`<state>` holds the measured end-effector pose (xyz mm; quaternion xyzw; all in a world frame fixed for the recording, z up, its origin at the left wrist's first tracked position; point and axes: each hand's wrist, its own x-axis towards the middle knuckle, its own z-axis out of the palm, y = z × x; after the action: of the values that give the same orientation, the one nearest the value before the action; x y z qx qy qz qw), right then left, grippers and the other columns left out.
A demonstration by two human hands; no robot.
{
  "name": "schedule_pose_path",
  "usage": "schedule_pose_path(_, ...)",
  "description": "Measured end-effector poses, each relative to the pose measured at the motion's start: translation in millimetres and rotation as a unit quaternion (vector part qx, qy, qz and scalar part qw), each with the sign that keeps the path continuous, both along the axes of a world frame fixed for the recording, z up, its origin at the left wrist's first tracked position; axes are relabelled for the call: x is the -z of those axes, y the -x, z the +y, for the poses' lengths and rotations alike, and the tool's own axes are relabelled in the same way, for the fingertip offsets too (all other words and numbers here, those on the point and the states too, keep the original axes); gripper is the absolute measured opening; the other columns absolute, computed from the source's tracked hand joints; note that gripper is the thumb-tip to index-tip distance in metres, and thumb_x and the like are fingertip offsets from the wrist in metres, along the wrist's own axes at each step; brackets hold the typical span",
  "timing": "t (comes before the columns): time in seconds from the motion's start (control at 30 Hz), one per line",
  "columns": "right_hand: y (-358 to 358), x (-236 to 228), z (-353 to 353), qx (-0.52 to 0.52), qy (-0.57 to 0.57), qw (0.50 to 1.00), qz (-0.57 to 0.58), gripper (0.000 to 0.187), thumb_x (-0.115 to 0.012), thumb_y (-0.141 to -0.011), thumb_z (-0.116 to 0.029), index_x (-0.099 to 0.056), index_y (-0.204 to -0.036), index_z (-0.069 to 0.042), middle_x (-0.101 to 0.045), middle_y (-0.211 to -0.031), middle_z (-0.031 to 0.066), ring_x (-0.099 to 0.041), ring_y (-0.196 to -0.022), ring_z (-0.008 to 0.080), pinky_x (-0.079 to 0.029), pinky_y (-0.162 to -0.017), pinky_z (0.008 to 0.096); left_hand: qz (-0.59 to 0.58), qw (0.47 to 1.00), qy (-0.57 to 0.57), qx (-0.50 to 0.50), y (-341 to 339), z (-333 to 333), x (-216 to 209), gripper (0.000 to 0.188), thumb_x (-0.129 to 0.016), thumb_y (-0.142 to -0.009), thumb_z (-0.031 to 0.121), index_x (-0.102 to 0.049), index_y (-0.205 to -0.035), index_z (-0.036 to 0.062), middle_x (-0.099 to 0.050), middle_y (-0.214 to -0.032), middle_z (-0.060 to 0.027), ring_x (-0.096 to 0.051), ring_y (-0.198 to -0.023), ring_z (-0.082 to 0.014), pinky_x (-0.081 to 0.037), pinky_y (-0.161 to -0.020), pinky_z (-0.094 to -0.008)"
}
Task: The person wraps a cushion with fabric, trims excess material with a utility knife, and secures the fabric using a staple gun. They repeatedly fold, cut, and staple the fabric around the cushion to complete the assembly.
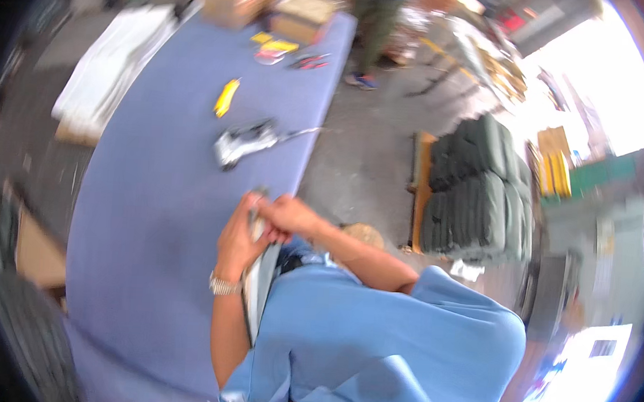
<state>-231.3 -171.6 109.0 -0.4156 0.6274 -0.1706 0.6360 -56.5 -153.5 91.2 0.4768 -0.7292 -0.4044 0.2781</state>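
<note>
Strip (259,289), pale with dark edging, held by both hands at the right edge of the blue surface (153,228), close in front of the blue shirt (373,335). Runs down from the fingers, slanting between the left forearm and the shirt. Pokes out slightly above the hands at its upper end.

Left grip (237,244), below a metal-banded watch (224,286): closed around the strip. Right grip (286,215): curled over the strip near its upper end, fingers bent, just beside the left. Too blurred to tell how each fingertip presses.

On the surface, beyond the hands: a silver-and-black tool (243,146) lying on its side, with a thin cord (300,133) reaching past the surface's edge. Farther up, a yellow cutter (227,98), well apart from the tool. Near the far end, red-handled pliers (313,62), then yellow pieces (279,46) in front of two cardboard boxes (234,6).

Left of the surface, a long white stack (118,66). To the right, across the grey floor (361,152), dark green bundles (471,201) piled in two tiers. Behind the right forearm, partly hidden, a round tan stool (365,234). Near the far end, standing, another person (378,33) in dark trousers.
</note>
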Motion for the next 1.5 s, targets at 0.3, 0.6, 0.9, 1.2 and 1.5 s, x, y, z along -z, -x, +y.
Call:
schedule_pose_path(0.3,-5,26,-5,0.024,0.142,0.985,0.091,0.063,-0.049,-0.103,-0.047,-0.07,-0.065,-0.001,-0.069,-0.061,0.0137,-0.069,-0.055,0.0265,-0.059,-0.058,0.0398,-0.076,0.992,0.097,0.02,9,-10,22,0.091,-0.081,-0.075,0.018,-0.038,-0.153,-0.0003,-0.041,-0.157,-0.0259,-0.042,-0.144,-0.0393,-0.04,-0.117,-0.0434)
schedule_pose_path(0.6,-58,17,-12,0.005,0.264,0.957,0.123,0.052,-0.051,-0.101,-0.04,-0.069,-0.074,0.0,-0.068,-0.071,0.0252,-0.068,-0.071,0.0463,-0.055,-0.067,0.0532,0.02,0.998,0.011,-0.064,-37,-6,-3,0.089,-0.08,-0.078,0.018,-0.037,-0.154,-0.0005,-0.044,-0.155,-0.0251,-0.043,-0.144,-0.0408,-0.039,-0.117,-0.0451)
schedule_pose_path(0.9,-21,51,-1,0.038,0.238,0.951,0.196,0.059,-0.048,-0.103,-0.039,-0.067,-0.068,0.004,-0.067,-0.064,0.0224,-0.07,-0.062,0.0384,-0.056,-0.061,0.0474,-0.051,0.996,0.079,0.003,6,-10,26,0.083,-0.076,-0.08,0.011,-0.037,-0.153,-0.0013,-0.04,-0.158,-0.0258,-0.037,-0.147,-0.041,-0.033,-0.121,-0.0467)
schedule_pose_path(1.2,-42,31,-4,0.095,0.177,0.973,0.117,0.061,-0.049,-0.105,-0.043,-0.07,-0.065,-0.002,-0.067,-0.061,0.0167,-0.07,-0.056,0.0277,-0.055,-0.058,0.0433,-0.036,0.996,0.079,-0.034,-7,-9,16,0.067,-0.073,-0.086,0.014,-0.048,-0.145,-0.0044,-0.051,-0.148,-0.0265,-0.049,-0.138,-0.0428,-0.039,-0.116,-0.0477)
schedule_pose_path(1.5,-90,45,-14,0.118,0.222,0.967,-0.042,0.041,-0.053,-0.107,-0.03,-0.071,-0.09,0.003,-0.064,-0.067,0.0152,-0.057,-0.058,0.018,-0.051,-0.057,0.0367,-0.025,0.986,0.102,-0.128,-47,-21,6,0.054,-0.073,-0.081,0.004,-0.061,-0.134,0.0005,-0.066,-0.132,-0.0198,-0.064,-0.12,-0.0377,-0.053,-0.101,-0.0439)
